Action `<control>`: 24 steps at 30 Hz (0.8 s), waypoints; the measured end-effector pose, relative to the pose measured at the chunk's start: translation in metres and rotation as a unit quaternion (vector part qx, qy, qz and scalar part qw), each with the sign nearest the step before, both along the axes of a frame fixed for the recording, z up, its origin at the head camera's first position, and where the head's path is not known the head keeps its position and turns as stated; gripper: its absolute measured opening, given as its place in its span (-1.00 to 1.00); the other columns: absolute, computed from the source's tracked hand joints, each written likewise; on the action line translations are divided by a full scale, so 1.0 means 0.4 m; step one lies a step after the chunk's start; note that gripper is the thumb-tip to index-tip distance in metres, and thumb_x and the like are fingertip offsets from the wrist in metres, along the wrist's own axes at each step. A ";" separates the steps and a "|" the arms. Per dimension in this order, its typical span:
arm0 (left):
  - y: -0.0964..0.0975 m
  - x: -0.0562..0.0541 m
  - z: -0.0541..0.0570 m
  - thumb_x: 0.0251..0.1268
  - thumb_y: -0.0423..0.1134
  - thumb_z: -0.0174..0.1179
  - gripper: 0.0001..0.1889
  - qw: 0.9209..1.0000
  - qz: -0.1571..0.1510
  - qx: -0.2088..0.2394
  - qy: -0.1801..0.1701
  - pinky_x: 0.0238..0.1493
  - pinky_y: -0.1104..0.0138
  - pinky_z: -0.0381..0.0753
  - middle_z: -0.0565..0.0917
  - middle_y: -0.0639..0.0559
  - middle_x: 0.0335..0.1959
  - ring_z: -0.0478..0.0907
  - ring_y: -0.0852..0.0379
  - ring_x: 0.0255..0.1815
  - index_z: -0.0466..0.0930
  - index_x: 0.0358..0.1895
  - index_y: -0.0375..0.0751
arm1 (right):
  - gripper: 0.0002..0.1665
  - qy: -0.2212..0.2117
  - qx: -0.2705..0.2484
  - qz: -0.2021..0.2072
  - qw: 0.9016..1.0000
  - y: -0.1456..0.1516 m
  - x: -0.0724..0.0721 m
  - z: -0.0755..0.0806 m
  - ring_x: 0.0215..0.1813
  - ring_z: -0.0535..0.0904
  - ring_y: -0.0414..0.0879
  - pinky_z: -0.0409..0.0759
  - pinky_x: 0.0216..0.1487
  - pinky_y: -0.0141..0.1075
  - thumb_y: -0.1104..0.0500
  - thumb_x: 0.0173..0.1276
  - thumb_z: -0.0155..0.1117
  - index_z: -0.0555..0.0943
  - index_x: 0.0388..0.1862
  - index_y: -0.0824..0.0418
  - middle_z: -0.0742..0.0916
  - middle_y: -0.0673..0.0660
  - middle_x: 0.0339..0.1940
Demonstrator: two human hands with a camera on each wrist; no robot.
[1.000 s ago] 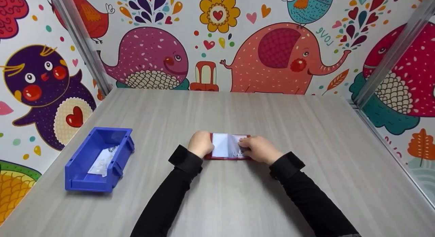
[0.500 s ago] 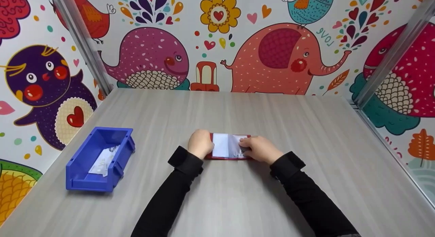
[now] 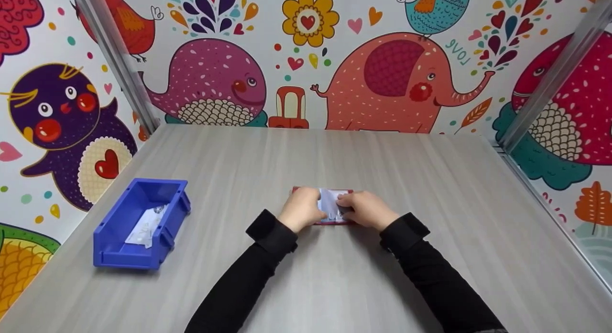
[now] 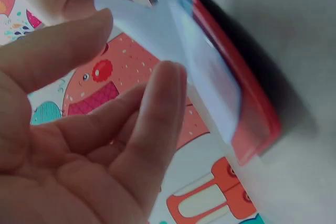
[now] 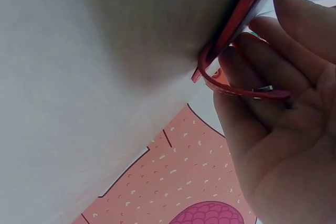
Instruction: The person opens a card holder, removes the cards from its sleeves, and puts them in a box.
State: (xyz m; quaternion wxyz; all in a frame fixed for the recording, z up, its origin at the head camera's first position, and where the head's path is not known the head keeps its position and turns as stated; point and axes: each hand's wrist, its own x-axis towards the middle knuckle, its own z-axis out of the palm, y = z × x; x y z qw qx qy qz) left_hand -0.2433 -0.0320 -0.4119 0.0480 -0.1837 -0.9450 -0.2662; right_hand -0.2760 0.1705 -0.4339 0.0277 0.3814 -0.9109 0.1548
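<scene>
A red card holder (image 3: 337, 223) with translucent inner sleeves lies opened out on the table. My left hand (image 3: 300, 209) is over its left half, hiding much of it. In the left wrist view, the thumb and fingers of this hand stand apart on either side of a raised whitish sleeve (image 4: 207, 72), fingertips right by its edge. My right hand (image 3: 369, 209) grips the holder's right end, thumb on top. The right wrist view shows a thin red strap (image 5: 241, 93) with a metal snap, hanging off the holder across those fingers.
To the left on the table (image 3: 229, 166) is a blue plastic bin (image 3: 107, 252) with a white printed packet (image 3: 143, 230) in it. Behind the table rises a wall (image 3: 296, 17) with cartoon animals. Metal posts (image 3: 114, 60) border the sides.
My left hand has moved right, from the holder's left edge to over its left half by the middle sleeves. The right hand keeps its grip in place.
</scene>
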 end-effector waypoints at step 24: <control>0.070 -0.005 -0.049 -0.03 -0.38 0.36 -0.85 0.995 0.025 -0.073 0.063 -0.14 0.08 0.59 0.67 -0.20 -0.40 0.62 -0.16 -0.23 0.64 -0.37 -0.36 | -0.59 -0.003 0.004 0.001 1.000 -0.001 0.001 0.000 0.07 0.64 0.20 0.59 0.06 -0.04 0.40 0.14 0.41 0.70 0.02 0.34 0.69 0.29 0.10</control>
